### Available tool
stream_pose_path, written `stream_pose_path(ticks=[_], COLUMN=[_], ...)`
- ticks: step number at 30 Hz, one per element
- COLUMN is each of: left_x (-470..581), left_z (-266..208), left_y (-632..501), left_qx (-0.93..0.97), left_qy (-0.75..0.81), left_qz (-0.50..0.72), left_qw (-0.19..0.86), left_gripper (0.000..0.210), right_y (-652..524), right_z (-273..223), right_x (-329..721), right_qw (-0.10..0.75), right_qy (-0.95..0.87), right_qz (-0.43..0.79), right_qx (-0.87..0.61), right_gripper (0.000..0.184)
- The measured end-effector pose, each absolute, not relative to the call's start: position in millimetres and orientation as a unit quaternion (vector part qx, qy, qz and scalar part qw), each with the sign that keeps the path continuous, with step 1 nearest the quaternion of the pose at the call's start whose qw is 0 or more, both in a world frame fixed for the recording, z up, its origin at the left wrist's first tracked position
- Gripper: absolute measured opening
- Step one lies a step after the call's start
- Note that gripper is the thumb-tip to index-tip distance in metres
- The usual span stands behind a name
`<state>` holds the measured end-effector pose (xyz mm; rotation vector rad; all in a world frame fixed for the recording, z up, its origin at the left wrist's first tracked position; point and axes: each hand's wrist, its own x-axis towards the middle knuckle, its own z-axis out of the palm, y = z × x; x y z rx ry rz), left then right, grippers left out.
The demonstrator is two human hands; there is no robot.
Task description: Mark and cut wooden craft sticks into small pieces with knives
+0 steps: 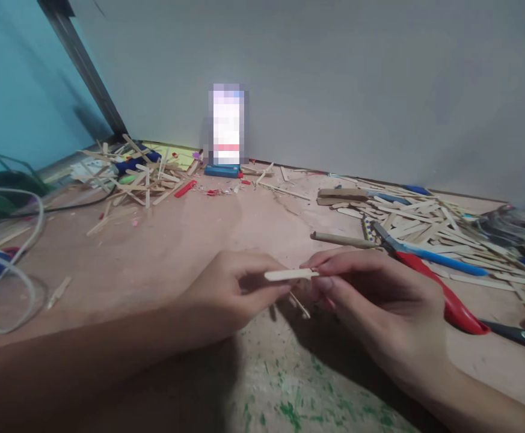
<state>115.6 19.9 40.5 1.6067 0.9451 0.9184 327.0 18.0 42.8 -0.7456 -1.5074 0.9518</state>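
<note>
A wooden stick (289, 275) is up over the desk (190, 240), one end pinched in the right hand (383, 300)'s grip. The left hand (233, 291) curls beside it; I can't tell what its grip holds. Rightward lies a red-handled tool (454, 304).

Dim, soft light, with one blown-out patch beyond the left grip (233, 288) and right grip (379, 300).
Light seems to fall from above, leaving broad dark shadows on the surface (266, 228) beneath and to the near side of both grips. Past them, an upright bright rectangle (227, 120) is washed out to white and broken into coarse pixel blocks against a dull grey wall (356, 78). Far left of the left grip, the blue wall (14, 72) carries soft shadows. Fine detail is smeared, and clear plastic (510, 228) well right of the right grip looks hazy. Wide-angle stretching shows toward the edges.
</note>
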Motion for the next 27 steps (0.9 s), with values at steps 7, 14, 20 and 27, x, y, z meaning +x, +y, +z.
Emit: stream_pose_path(ticks=[7,14,20,27], left_x=[114,117,118,115], left_z=[42,45,44,43], left_y=[20,22,24,24], left_qx=[0.681,0.681,0.692,0.728], left_qy=[0.377,0.362,0.374,0.369], left_qz=[0.374,0.374,0.372,0.359], left_qw=[0.505,0.514,0.492,0.453], left_gripper=[0.013,0.013,0.014,0.018], right_y=[24,28,29,25], right_z=[49,48,51,70], right_x=[330,330,330,333], right_qw=[0.506,0.455,0.448,0.368], right_qy=[-0.502,-0.478,-0.473,-0.453], right_qz=[0.628,0.695,0.689,0.712], right_qx=[-0.313,-0.285,-0.317,-0.391], right_gripper=[0.002,0.003,0.007,0.018])
